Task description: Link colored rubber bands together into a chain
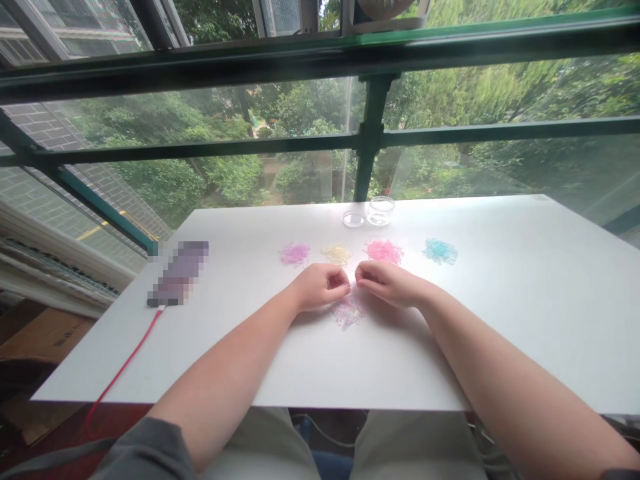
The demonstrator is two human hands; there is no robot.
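Note:
My left hand (320,287) is closed in a pinch just above a mixed pile of small thin loops (349,315) that look like rubber bands. Facing it, a small gap away, my right hand (387,283) is also closed, thumb against curled fingers. Whatever either pinch holds is too small to make out. Beyond the hands lie sorted heaps of similar bands: a purple heap (295,253), a pale yellow heap (336,254), a pink heap (384,251) and a blue heap (440,251). The pink and yellow heaps are closest to my knuckles.
At the back of the white table (225,347) stands a clear round jar (381,211), with a clear lid (353,219) beside it. A blurred-out phone-like device (179,275) lies at left, with a red cable (127,363) running over the front edge. Green-framed windows rise behind.

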